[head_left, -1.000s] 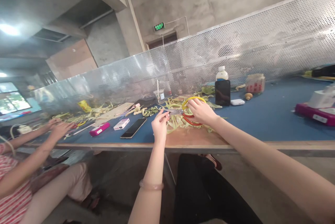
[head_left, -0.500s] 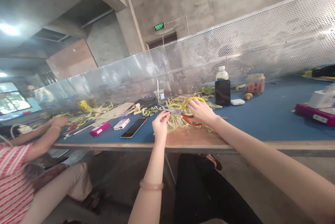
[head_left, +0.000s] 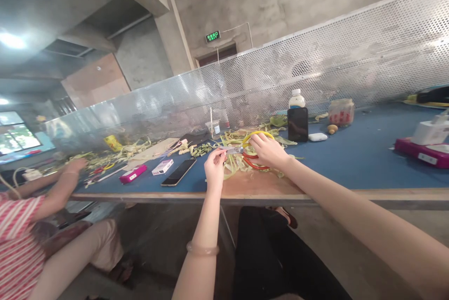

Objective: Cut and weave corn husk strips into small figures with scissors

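Note:
My right hand [head_left: 267,148] grips a pair of scissors [head_left: 253,154] with one yellow and one red-orange handle loop, blades pointing left. My left hand [head_left: 214,166] is closed in a pinch on a thin pale green strip right at the blade tips. Both hands work above a pile of green and pale plant strips [head_left: 238,159] lying on a wooden board [head_left: 259,184] at the front of the blue table [head_left: 351,155].
A dark phone [head_left: 178,171], a white box [head_left: 162,166] and a pink box [head_left: 133,174] lie left of my hands. A propped phone [head_left: 298,124], bottle [head_left: 296,99], earbud case [head_left: 318,136] and jar [head_left: 341,112] stand behind. A perforated metal screen [head_left: 315,66] backs the table. A co-worker [head_left: 21,239] sits left.
My hands have hardly moved. The co-worker on the left has pulled one arm back and now reaches with a single hand toward the far strips.

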`<state>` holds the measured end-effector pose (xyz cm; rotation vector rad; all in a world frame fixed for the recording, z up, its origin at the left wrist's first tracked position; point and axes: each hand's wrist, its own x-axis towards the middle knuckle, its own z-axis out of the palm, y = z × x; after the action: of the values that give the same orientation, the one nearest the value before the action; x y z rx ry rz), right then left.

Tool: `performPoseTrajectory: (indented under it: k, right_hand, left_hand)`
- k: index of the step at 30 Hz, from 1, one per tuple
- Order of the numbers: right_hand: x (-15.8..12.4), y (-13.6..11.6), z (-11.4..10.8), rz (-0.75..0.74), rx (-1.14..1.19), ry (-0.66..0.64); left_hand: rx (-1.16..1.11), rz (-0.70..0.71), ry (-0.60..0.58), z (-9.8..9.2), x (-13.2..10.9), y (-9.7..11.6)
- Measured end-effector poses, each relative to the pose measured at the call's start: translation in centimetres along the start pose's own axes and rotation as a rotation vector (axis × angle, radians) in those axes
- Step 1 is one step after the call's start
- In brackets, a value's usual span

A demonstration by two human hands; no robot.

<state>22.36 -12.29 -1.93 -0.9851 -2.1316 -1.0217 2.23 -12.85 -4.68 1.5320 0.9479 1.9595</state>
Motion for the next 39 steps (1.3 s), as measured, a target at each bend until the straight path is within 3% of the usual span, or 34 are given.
performPoseTrajectory:
  k: [14,26,39]
  right_hand:
    - [0.12,-0.33,-0.32,0.014,0.001,0.003]
    - [-0.06,-0.19,-0.18,0.036,-0.014,0.005]
    - [-0.01,-0.28,-0.04,0.049,-0.012,-0.028]
  left_hand:
    - [0.052,0.023,-0.049,-0.34,0.06,-0.41]
    - [-0.062,-0.096,-0.079,-0.07,-0.17,0.03]
    - [-0.061,-0.133,-0.061,-0.10,-0.25,0.10]
